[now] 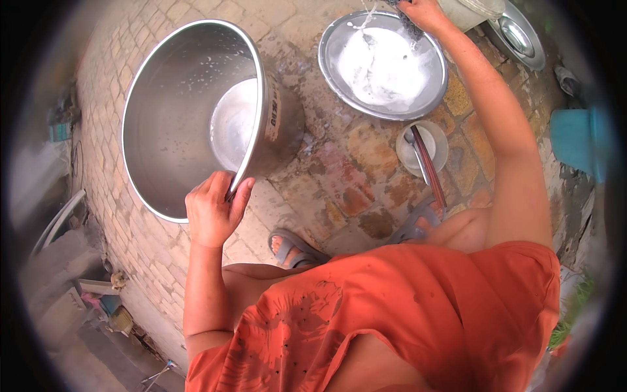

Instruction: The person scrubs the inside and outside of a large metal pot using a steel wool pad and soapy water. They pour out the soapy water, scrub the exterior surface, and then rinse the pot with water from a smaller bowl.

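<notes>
My left hand (213, 210) grips the rim of a large stainless steel pot (169, 127), fingers inside and thumb outside. The pot is tilted, its mouth towards the left, with wet spots and froth on its inner wall. At the top edge of the view, my right hand (423, 15) holds a dark, mesh-like scourer (410, 25), partly cut off by the frame. Whitish liquid drips and splashes from it over a round metal basin (333, 73). White, foamy water (382, 68) fills the bottom of that basin.
Near the basin stands a translucent plastic tub (406, 159) with a spoon (420, 156) and brown chopsticks (431, 171) leaning in it. A whitish bucket (472, 12) and a metal lid (521, 41) are at the upper right. A teal container (570, 134) lies far right. Stone paving (343, 181) is wet in places.
</notes>
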A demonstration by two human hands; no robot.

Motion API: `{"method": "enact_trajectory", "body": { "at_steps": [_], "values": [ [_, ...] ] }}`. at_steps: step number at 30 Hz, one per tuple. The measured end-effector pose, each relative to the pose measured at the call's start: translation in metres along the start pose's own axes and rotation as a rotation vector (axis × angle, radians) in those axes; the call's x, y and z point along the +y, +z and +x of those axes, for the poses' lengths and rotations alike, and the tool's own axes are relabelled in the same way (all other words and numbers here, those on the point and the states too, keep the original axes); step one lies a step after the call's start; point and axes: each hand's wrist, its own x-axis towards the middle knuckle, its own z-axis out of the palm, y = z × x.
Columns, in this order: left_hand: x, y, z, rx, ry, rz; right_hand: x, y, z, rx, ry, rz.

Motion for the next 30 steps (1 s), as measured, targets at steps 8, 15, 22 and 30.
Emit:
{"method": "enact_trajectory", "body": {
  "at_steps": [8,15,22,30],
  "values": [
    [0.003,-0.003,0.010,-0.003,0.003,0.019,0.055,0.053,-0.090,-0.068,0.243,-0.271],
    [0.003,0.002,0.001,-0.029,-0.020,-0.007,-0.010,0.004,-0.093,-0.165,0.166,0.038],
    [0.002,0.000,0.002,-0.054,-0.022,0.005,-0.047,-0.039,-0.200,-0.878,-0.121,0.018],
    [0.002,0.001,0.004,-0.063,-0.038,-0.035,-0.045,-0.019,-0.245,-1.070,-0.103,-0.033]
  ]
}}
